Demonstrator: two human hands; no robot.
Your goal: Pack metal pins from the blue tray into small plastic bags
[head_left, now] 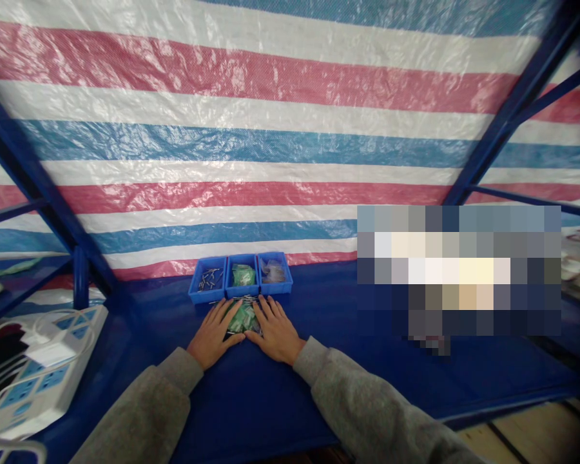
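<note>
My left hand (217, 328) and my right hand (278, 328) lie on either side of a small pile of green packets (244, 318) on the blue table. Both hands have their fingers stretched out and spread, with the thumbs nearly meeting at the near side of the pile. Some thin metal pieces (245, 298) show at the pile's far edge; their kind is too small to tell. Just beyond the fingertips stand three blue bins in a row: a left bin (193, 296) with loose metal pieces, a middle bin (243, 292) with green packets, and a right bin (276, 289) with clear packets.
A white power strip (72, 380) with plugs and cables lies at the left on the blue table (270, 412). Blue metal frame posts (502, 122) rise at both sides before a striped plastic sheet (270, 148). A pixelated area hides part of the right side.
</note>
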